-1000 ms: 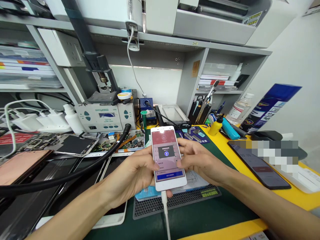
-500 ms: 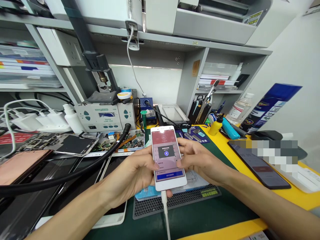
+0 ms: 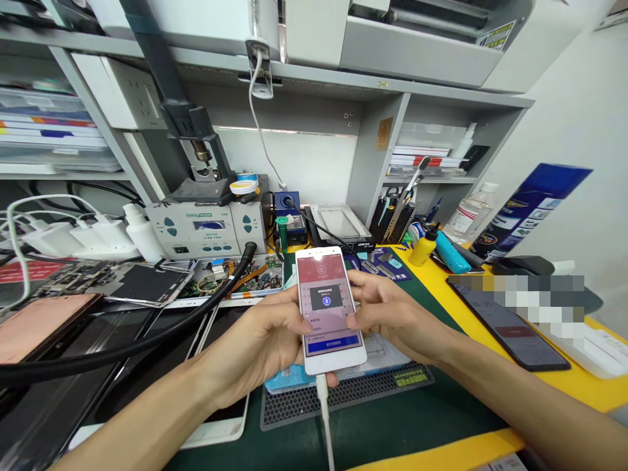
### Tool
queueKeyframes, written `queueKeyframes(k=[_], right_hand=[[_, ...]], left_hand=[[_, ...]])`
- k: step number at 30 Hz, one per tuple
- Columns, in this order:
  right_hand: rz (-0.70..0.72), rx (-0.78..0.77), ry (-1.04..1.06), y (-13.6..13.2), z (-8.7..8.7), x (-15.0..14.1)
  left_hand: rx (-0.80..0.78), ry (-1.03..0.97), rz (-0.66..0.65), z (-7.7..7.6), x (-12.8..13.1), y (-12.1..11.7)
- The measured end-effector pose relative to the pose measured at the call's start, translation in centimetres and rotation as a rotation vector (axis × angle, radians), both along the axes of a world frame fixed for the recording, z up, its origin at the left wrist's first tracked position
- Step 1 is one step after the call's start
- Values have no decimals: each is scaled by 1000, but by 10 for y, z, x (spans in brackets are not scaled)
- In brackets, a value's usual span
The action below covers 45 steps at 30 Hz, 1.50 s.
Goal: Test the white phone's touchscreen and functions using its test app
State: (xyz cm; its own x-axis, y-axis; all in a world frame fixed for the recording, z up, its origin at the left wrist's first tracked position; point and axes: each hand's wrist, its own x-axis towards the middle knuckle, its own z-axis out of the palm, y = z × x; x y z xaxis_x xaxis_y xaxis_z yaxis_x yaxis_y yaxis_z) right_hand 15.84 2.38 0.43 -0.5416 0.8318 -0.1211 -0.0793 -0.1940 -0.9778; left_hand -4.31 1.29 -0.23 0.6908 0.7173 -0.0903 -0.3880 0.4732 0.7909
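A white smartphone (image 3: 338, 362) is held tilted up between both hands, its screen lit with a dark pop-up box over a reddish and grey page. My left hand (image 3: 269, 330) is closed round the left edge, thumb at the side of the screen. Round the right edge my right hand (image 3: 387, 314) is closed too, its thumb at the screen's border. Most fingers are hidden behind the phone. A white charging cable (image 3: 324, 405) is plugged into its lower end. Beneath the phone lie a plastic-wrapped packet (image 3: 289, 378) and a dark honeycomb-patterned mat (image 3: 343, 396) on a green work mat (image 3: 392, 425).
At the left, phones and tablet screens (image 3: 122, 340) lie under a thick black hose (image 3: 196, 314) from a grey soldering station (image 3: 206, 229). A tray of circuit parts (image 3: 265, 275) stands behind. To the right are a black phone (image 3: 510, 327), a yellow bottle (image 3: 422, 247) and a blue can (image 3: 530, 209).
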Motion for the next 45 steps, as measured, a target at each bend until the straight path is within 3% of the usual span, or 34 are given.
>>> queueKeyframes(k=[45], right_hand=[[8, -24, -17, 0, 4, -1]], left_hand=[[4, 15, -2, 0, -1, 0]])
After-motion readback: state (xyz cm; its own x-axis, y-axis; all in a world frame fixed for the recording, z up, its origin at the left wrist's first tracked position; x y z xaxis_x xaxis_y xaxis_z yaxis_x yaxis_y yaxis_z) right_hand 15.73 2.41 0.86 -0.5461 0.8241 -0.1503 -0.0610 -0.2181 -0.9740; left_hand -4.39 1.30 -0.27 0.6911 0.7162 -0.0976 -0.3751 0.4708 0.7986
